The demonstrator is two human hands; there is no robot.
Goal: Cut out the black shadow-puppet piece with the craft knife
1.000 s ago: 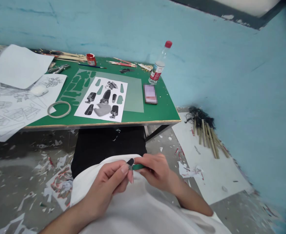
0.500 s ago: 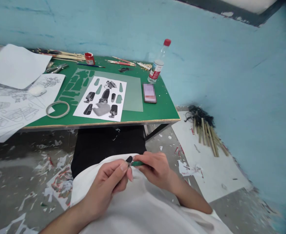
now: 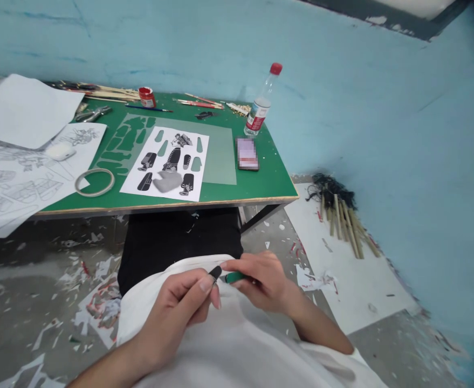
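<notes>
Above my white-clothed lap, my left hand (image 3: 188, 296) pinches a small dark paper cut-out (image 3: 215, 273) between thumb and fingertips. Just to its right, my right hand (image 3: 263, 283) is closed around green-handled scissors (image 3: 234, 277), whose blades are mostly hidden. One finger of the right hand reaches toward the cut-out's edge. On the table in front lies a white printed sheet (image 3: 198, 186) with black figure parts and several cut-away holes. A grey piece (image 3: 167, 182) rests on that sheet.
The green table (image 3: 261, 188) carries a phone (image 3: 247, 154), a bottle (image 3: 261, 105), a red paint jar (image 3: 146, 97), a tape roll (image 3: 95, 182), a mouse (image 3: 60, 151) and drawings (image 3: 18, 188). Beneath its edge is a black stool (image 3: 180, 231). Sticks (image 3: 344, 221) and paper scraps lie on the floor.
My right hand has moved slightly right and down with the scissors, widening the gap to the dark cut-out. The left hand still holds the cut-out, which has shifted slightly.
</notes>
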